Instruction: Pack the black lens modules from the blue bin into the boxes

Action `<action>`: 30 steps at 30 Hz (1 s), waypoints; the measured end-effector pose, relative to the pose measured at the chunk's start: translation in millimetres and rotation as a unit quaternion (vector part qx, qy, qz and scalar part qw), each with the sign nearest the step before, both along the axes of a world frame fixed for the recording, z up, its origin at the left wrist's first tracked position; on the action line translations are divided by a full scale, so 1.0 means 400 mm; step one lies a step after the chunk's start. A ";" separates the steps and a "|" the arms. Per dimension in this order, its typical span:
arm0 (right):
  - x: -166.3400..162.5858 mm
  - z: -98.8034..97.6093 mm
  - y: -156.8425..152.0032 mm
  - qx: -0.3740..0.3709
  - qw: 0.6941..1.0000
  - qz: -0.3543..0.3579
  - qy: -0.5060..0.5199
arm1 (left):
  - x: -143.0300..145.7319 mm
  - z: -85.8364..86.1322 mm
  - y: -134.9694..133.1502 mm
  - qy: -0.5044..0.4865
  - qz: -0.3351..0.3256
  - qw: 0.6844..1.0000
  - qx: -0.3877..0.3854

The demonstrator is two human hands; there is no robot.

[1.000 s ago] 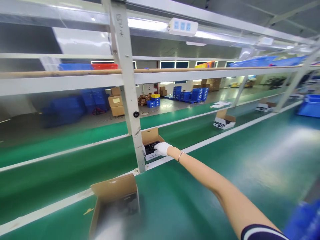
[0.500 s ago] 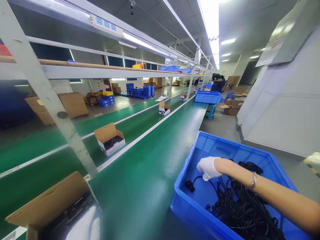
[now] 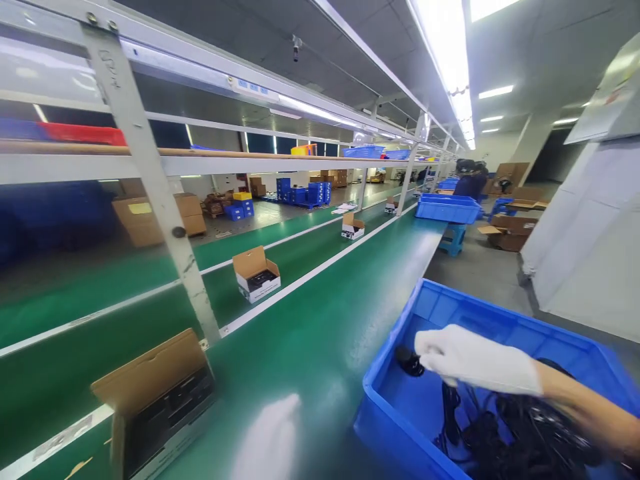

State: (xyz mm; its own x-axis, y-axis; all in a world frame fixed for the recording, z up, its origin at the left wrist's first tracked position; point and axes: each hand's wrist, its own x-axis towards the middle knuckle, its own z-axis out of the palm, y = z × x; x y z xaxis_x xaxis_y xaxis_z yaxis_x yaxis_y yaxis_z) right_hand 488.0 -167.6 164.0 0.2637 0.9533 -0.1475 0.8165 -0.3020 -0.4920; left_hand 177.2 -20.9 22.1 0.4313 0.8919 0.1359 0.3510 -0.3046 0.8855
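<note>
The open carton [image 3: 153, 373] sits at the left edge of the green table [image 3: 325, 320], its flap raised over dark contents; that upright flap leaves the way in clear, so nothing should knock it. Over the near part of the table, the left hand [image 3: 270, 437] shows as a white glove too blurred to tell whether its fingers are spread or pressed together; it would serve best steadying the carton. At the table's right edge stands the blue bin [image 3: 385, 427]. Just inside its left wall is a black cable end [image 3: 409, 362], right at the fingertips of the gloved right hand [image 3: 475, 360]. Those fingers are curled together, but blur hides whether they pinch the cable end or merely touch it. A secure hold and a slow, straight lift would suit, because the heap of black cables [image 3: 530, 433] below and to the right looks tangled and could drag neighbours along; any snagged loop is better freed before clearing the bin's left rim.
</note>
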 end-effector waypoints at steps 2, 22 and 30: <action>-0.093 0.084 0.017 0.020 0.999 -0.011 0.048 | 0.030 0.056 -0.018 -0.100 -0.078 0.991 -0.040; -0.539 0.231 1.091 0.516 0.792 0.191 -0.264 | -0.217 0.145 0.093 -0.526 0.000 0.824 -0.213; -0.611 0.209 0.809 0.325 0.918 0.227 -0.029 | -0.225 0.188 0.118 -0.587 0.067 0.749 -0.300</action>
State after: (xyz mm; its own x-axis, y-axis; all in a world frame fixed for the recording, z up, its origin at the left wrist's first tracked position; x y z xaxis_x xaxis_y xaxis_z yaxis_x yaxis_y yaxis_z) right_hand 243.7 156.0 247.7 -0.1921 0.8491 0.4921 0.8166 0.4164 -0.3998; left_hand 87.1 26.2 97.4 0.2301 0.9689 -0.0911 -0.7853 0.2401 0.5706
